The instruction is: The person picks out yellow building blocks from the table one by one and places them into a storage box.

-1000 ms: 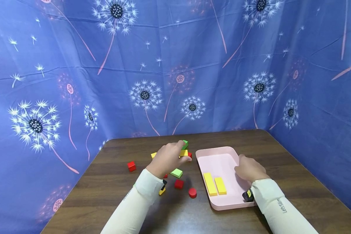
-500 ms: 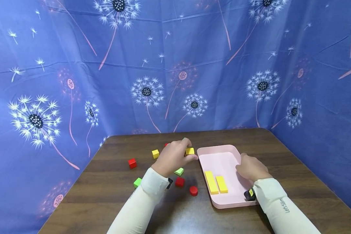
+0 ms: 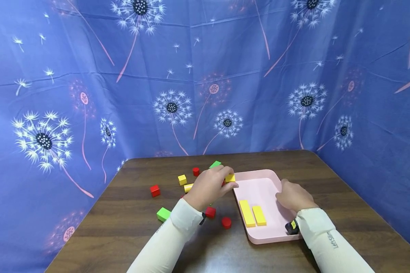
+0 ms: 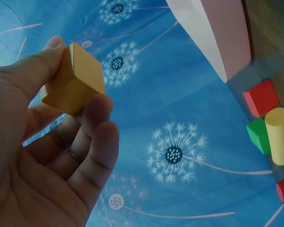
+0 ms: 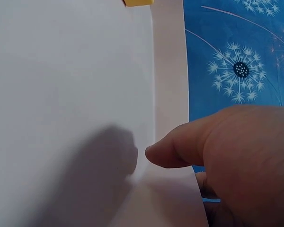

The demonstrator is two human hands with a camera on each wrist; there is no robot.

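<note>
Between thumb and fingertips my left hand (image 3: 210,185) pinches a yellow block (image 3: 230,178), raised off the table close to the tray's left rim. The left wrist view gives a near look at this yellow block (image 4: 75,80), squarish on the faces that show. A shallow pink tray (image 3: 266,189) lies on the table, with two flat yellow blocks (image 3: 247,213) inside near its left wall. My right hand (image 3: 295,196) grips the tray's right wall. In the right wrist view its thumb (image 5: 173,149) is inside the wall and its fingers are outside, partly hidden.
Left of the tray lie a red cube (image 3: 155,190), a yellow cube (image 3: 182,179), a yellow cylinder (image 3: 188,187), a red cylinder (image 3: 196,171), green blocks (image 3: 163,214), a red block (image 3: 210,212) and a round red piece (image 3: 226,223). A blue curtain (image 3: 205,76) hangs behind the table.
My left hand has moved right with the yellow block, from among the loose blocks to the tray's left rim. My right hand stays on the tray wall.
</note>
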